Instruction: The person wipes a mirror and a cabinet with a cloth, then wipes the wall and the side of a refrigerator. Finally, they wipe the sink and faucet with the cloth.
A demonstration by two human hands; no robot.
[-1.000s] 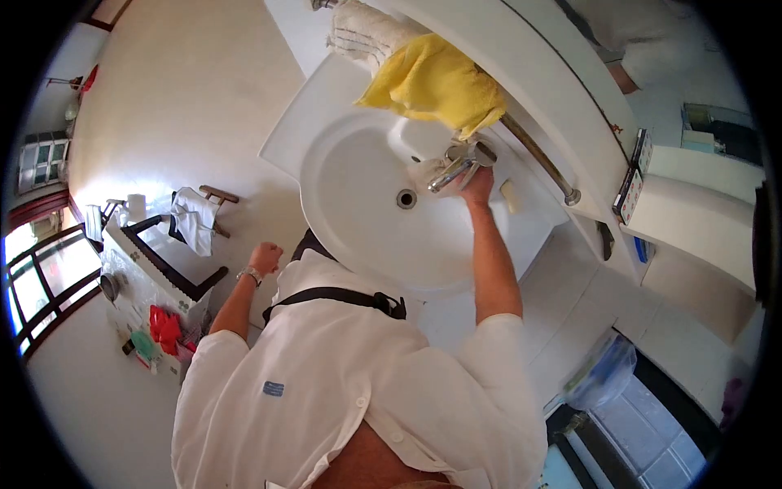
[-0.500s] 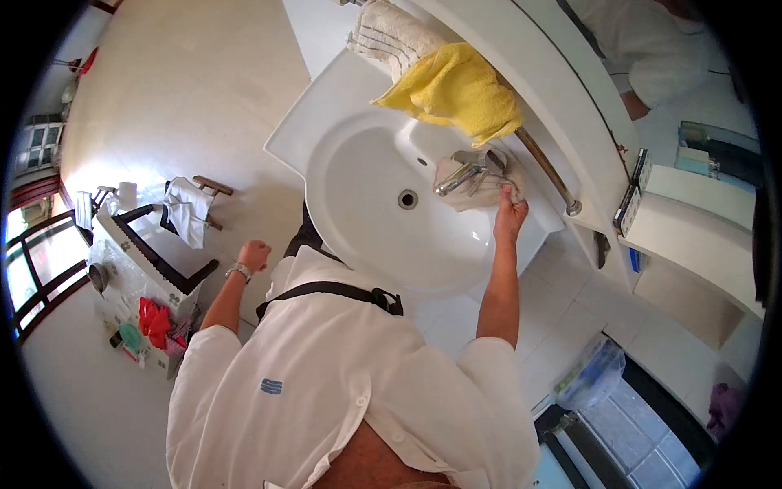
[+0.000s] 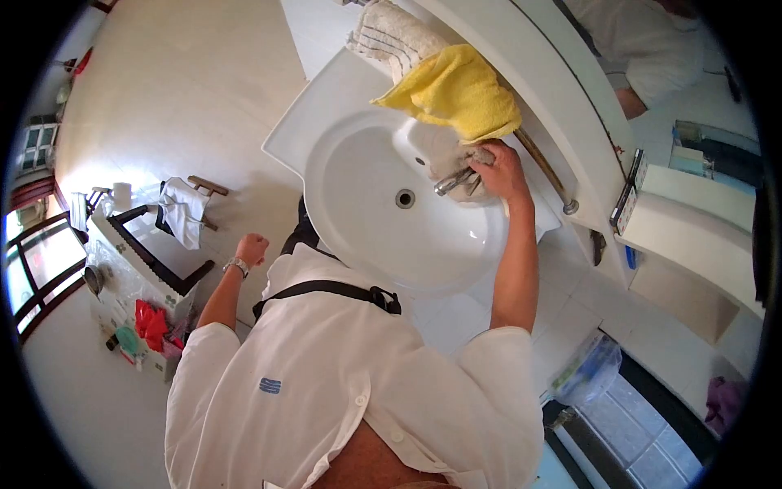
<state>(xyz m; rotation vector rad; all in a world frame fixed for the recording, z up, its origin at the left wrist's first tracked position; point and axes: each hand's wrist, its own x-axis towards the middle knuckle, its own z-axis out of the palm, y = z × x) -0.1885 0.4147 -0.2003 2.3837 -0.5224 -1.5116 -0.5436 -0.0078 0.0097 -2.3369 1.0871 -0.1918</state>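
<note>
My right hand (image 3: 503,173) is at the faucet (image 3: 456,181) on the white sink (image 3: 358,204), its fingers closed on a pale cloth (image 3: 444,159). The cloth lies bunched around the base of the faucet, and part of it is hidden under my hand. My left hand (image 3: 253,248), with a watch on its wrist, hangs in the air left of the sink, curled into a fist with nothing visible in it. Above the faucet, a yellow towel (image 3: 464,90) hangs over a metal rail.
A striped white towel (image 3: 391,37) hangs beside the yellow one. White shelves (image 3: 692,212) and a mirror stand at the right. At the left are a table (image 3: 130,285) with a red cloth (image 3: 150,324), and a stool (image 3: 208,186) with a white garment.
My right hand has moved up from the cloth's lower right edge onto the faucet's base, and the cloth has shifted and bunched there. My left hand is nearly where it was, still closed.
</note>
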